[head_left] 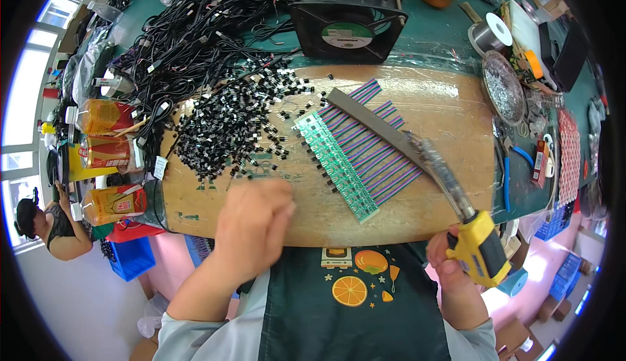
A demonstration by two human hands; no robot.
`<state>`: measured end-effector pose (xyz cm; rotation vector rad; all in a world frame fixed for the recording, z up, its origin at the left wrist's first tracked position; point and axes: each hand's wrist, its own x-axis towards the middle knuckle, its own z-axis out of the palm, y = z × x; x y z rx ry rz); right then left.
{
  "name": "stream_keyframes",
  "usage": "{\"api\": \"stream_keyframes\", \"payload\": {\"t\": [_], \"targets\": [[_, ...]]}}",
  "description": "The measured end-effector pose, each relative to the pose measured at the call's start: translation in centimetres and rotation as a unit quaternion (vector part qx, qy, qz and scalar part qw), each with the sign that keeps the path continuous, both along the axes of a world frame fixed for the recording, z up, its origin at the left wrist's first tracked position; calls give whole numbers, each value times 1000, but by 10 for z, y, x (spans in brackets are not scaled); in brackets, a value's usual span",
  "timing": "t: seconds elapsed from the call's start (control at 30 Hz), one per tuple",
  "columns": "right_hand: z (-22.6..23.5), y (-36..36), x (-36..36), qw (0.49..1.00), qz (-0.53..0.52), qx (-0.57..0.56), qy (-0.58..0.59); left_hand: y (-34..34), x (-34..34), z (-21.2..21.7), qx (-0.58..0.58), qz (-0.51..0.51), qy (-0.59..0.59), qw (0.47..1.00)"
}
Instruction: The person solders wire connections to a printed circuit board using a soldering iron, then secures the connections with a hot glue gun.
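My left hand (255,227) is curled closed above the near edge of the board, below a pile of small black connectors (225,126); anything in its fingers is hidden. My right hand (451,266) is closed at a yellow-and-black tool (479,250), whose metal neck (443,172) is wrapped in clear film. From that neck a flat brown bar (372,120) reaches up and left across striped ribbon wires (385,159). The wires run rightward from a long green circuit board panel (336,165), lying tilted, with black connectors along its left edge.
A black fan (349,25) stands behind the brown work board (450,107). Heaped black cables (195,28) fill the far left, above several drink bottles (114,204). At right are a solder spool (492,34), a metal dish (503,87) and blue-handled pliers (506,178).
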<state>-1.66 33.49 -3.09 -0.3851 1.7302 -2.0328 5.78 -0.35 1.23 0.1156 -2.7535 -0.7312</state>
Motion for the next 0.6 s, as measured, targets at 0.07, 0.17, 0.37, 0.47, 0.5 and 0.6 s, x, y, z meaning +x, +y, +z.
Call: {"api": "stream_keyframes", "payload": {"t": [0.07, 0.17, 0.37, 0.47, 0.5, 0.6], "targets": [[-4, -1, 2, 995, 53, 71, 51, 16, 4, 4, 116, -103, -10, 988], [5, -23, -3, 969, 143, 175, 95, 39, 0, -5, 192, -157, 20, 968], [14, -55, -5, 956, 228, 178, 48, 63, -11, -4, 233, -265, 71, 933], [15, -58, -5, 963, 189, 182, 67, 65, -12, -8, 252, -270, 68, 927], [12, -57, -5, 952, 205, 205, 97, 65, -12, -10, 257, -268, 61, 926], [7, -56, 2, 965, 180, 176, 75, 71, -9, -13, 269, -223, 25, 937]]}}
